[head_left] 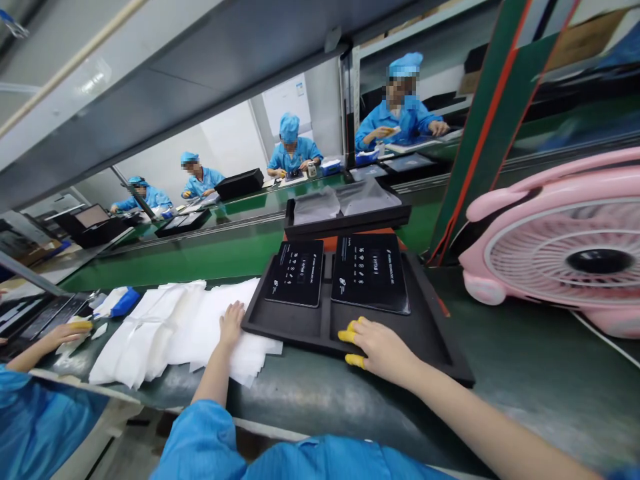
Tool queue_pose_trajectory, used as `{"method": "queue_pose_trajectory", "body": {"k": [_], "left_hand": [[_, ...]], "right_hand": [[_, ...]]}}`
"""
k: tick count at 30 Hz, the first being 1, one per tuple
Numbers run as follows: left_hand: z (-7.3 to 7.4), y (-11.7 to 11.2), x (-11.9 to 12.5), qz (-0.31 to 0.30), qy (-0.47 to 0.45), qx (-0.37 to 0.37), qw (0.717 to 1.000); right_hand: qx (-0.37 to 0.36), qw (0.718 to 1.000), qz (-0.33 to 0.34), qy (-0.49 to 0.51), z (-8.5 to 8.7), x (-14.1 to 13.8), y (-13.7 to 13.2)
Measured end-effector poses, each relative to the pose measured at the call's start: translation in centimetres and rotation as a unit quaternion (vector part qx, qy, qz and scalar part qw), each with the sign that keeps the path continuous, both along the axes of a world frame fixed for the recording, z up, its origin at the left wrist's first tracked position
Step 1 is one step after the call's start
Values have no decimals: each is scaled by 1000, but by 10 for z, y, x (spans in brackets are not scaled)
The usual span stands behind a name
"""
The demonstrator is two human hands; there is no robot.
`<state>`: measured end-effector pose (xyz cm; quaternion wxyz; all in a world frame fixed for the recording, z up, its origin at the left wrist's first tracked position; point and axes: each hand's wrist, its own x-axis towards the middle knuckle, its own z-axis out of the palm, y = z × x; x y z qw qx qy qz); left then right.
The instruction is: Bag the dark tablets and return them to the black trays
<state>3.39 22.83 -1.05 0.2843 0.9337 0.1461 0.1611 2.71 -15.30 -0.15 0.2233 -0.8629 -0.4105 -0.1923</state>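
My left hand lies flat, fingers stretched, on a pile of white bags on the bench, next to the left edge of a black tray. My right hand, with yellow finger cots, rests on the near part of that tray, fingers curled loosely at its front wall; nothing shows in them. Two black tablets lie face down in the tray's far compartments, white print on their backs.
A second black tray holding grey sleeves sits behind. A pink fan stands at the right. A neighbour's hand works at the left beside a blue and white object. Several workers in blue sit across the green conveyor.
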Motion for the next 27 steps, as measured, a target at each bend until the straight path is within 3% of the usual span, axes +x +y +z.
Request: {"method": "queue_pose_trajectory", "body": {"k": [2,6,8,10,13,17,19,24,27], "left_hand": [[4,11,-2,15,39,63,997],[14,36,-8,71,114,174,976],[20,38,-8,87,98,204,970],[24,26,-4,68,55,231,969],[25,-11,9,2,37,201,979],[17,-48,25,16,61,164,984],[13,-48,28,29,56,169,984],[14,-24,24,100,56,155,981],[17,-20,19,100,50,152,982]], "right_hand": [[-8,1000,-1,-12,-12,0,-2],[67,996,-60,3,-33,14,-41],[93,992,-88,22,-40,21,-57],[99,990,-93,33,-44,23,-64],[93,991,-92,34,-46,22,-61],[92,990,-102,12,-46,15,-54],[94,989,-110,-9,-47,12,-51],[115,985,-128,-36,-46,3,-40],[125,983,-122,-49,-43,0,-34]]}}
